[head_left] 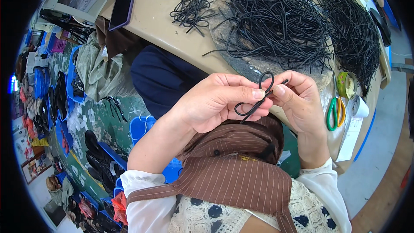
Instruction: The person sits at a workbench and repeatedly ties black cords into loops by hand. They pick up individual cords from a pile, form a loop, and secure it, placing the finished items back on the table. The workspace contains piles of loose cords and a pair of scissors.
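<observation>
My left hand (215, 101) and my right hand (299, 99) meet in front of my chest. Between thumbs and forefingers they pinch one black cord (254, 99) that is bent into loops, one loop above the fingers and one below. Beyond my hands, on the beige table (151, 13), lies a big heap of loose black cords (276, 17). A second heap of black cords (355, 34) sits to its right. A small pile of looped cords (194, 11) lies farther left on the table.
Green-handled scissors (334, 110), a roll of green tape (347, 84) and a white roll (358, 107) sit at the table's right edge. A dark phone (123, 6) lies at the far left. Blue crates with dark shoes (64, 90) stand on the floor to my left.
</observation>
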